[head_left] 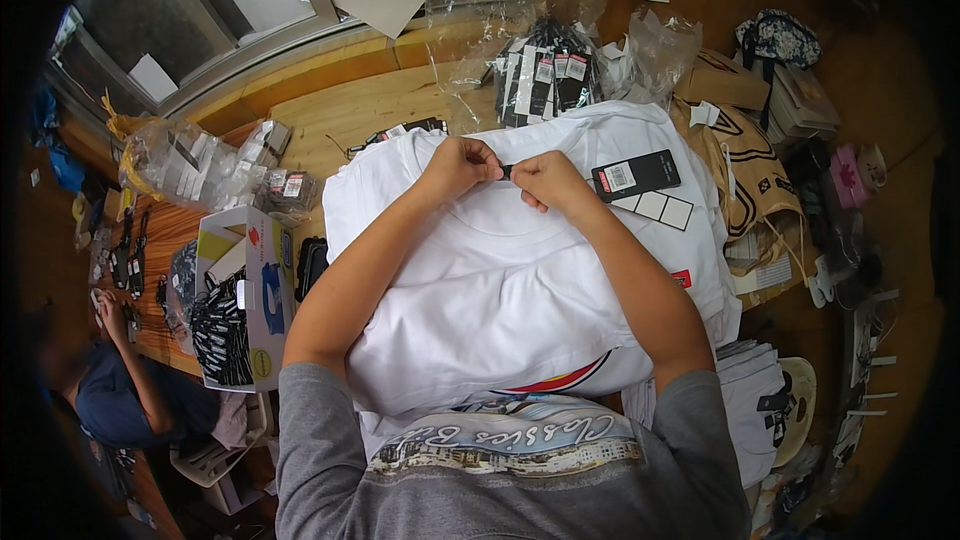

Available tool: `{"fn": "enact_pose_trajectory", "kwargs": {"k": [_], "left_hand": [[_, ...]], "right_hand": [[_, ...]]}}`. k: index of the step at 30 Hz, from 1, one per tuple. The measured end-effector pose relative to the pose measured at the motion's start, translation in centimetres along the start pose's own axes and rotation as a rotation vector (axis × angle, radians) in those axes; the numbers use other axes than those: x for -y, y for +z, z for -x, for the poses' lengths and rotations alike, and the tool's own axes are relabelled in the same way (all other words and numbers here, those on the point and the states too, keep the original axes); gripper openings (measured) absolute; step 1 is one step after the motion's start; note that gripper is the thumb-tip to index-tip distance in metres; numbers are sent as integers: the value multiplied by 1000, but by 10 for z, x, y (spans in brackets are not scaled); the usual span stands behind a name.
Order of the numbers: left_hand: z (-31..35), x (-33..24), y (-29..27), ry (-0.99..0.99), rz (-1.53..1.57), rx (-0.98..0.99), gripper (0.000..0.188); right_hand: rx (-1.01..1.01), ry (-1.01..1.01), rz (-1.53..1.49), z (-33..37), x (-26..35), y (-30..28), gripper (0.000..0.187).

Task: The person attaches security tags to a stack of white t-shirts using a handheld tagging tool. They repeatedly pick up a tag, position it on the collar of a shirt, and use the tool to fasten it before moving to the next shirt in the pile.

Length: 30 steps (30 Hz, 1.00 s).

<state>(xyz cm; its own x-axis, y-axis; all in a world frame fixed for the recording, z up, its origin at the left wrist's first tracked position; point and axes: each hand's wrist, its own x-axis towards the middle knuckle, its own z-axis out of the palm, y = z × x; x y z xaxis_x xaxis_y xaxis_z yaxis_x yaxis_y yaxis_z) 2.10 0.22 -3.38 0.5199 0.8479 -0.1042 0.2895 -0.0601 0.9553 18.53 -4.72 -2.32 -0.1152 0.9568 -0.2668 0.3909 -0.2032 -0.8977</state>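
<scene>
A stack of white T-shirts [480, 285] lies spread on the table before me, its upper shirt rumpled at the near side. Over the far neck area, my left hand [463, 168] and my right hand [549, 182] pinch close together, both closed. Between their fingertips shows a small black piece [507, 171], too small to tell its kind. Right of my right hand, a black hang tag [637, 176] with a price sticker rests on the shirt. A strip of blank white stickers [658, 209] sticks out beneath it. A small red label [682, 279] shows near my right forearm.
A clear bag of black tags [548, 70] stands behind the shirts. At left are a box [245, 300] full of black tag cords and plastic-wrapped packs [205, 165]. Folded shirts [745, 405] lie at right. Another person [140, 380] works at the far left.
</scene>
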Motion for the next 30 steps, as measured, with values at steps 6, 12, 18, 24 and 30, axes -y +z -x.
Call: {"fn": "enact_pose_trajectory", "kwargs": {"k": [6,12,18,24,30], "left_hand": [[-3,3,-3,43,96,140,3],[9,-5,-17,-107,36,56,8],[13,-7,-7,116,-384,-74,8],[15,-6,-18,-58,153,-189,10],[11,0,-36,-29,659,-248,7]], "right_hand": [[294,158,-188,3,4,8,15],[311,224,-426,-2,-1,1,15],[320,255,-467,-3,0,0,16],[211,167,-389,7,11,-14,23],[-377,-237,385,19,5,-42,18]]}}
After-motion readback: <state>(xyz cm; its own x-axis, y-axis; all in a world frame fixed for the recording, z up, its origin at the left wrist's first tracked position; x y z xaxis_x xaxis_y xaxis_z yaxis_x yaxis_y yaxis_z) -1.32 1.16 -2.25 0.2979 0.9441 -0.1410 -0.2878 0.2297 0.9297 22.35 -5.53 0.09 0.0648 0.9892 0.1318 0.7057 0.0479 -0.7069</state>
